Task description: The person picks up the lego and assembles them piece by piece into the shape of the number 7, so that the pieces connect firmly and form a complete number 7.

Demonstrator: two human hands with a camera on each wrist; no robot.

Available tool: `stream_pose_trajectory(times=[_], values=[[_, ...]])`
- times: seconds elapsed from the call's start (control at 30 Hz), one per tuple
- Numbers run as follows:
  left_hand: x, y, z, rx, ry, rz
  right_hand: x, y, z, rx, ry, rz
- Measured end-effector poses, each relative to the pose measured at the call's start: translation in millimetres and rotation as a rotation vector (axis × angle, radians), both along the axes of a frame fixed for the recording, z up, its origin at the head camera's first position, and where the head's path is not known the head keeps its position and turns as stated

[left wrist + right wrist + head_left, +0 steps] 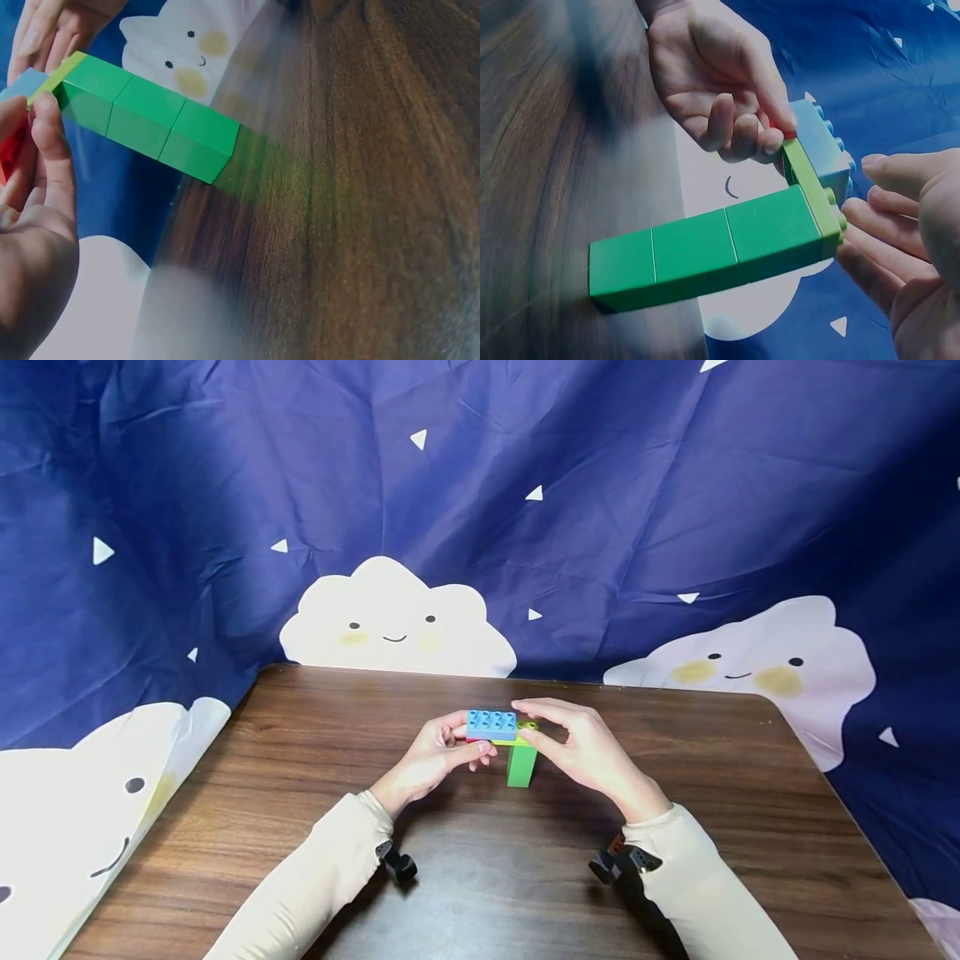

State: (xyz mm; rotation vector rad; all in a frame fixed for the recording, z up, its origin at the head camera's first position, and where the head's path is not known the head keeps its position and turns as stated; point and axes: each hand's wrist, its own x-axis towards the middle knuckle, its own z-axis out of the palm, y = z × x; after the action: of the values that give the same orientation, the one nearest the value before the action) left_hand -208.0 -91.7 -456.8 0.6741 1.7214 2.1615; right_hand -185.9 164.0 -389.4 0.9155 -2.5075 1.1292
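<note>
My left hand [429, 758] pinches the left end of a toy brick build, where a red brick [10, 156] sits under a blue brick [491, 725] with its studs up. A thin lime-green plate [808, 187] runs under the blue brick to the right. Below the plate's right end is a green column of stacked bricks [697, 244]; its foot reaches down to about the tabletop, but contact is unclear. Beside the right end my right hand [581, 747] has its thumb and fingers spread around the plate's bare studs, apart or barely touching. The left fingers partly hide the red brick.
A brown wood-grain table [300, 777] lies under both hands. Behind it hangs a dark blue cloth [480, 485] with smiling white clouds and small triangles. Each wrist wears a black camera, and an orange-brown item [617, 843] shows at the right cuff.
</note>
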Motion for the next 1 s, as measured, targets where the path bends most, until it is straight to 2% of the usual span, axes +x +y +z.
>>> stream_pose_trajectory(times=[0.37,0.73,1.0], values=[[-0.5,1.5,-0.7,0.009,-0.023,0.008,13.0,26,-9.7,-0.009,0.075,-0.074],[-0.1,1.8,-0.6,0.027,-0.028,0.012,24.9,47,-19.8,0.015,0.058,-0.123],[-0.8,1.6,-1.6,0.015,-0.018,0.018,35.1,61,-25.9,0.046,0.076,-0.149]])
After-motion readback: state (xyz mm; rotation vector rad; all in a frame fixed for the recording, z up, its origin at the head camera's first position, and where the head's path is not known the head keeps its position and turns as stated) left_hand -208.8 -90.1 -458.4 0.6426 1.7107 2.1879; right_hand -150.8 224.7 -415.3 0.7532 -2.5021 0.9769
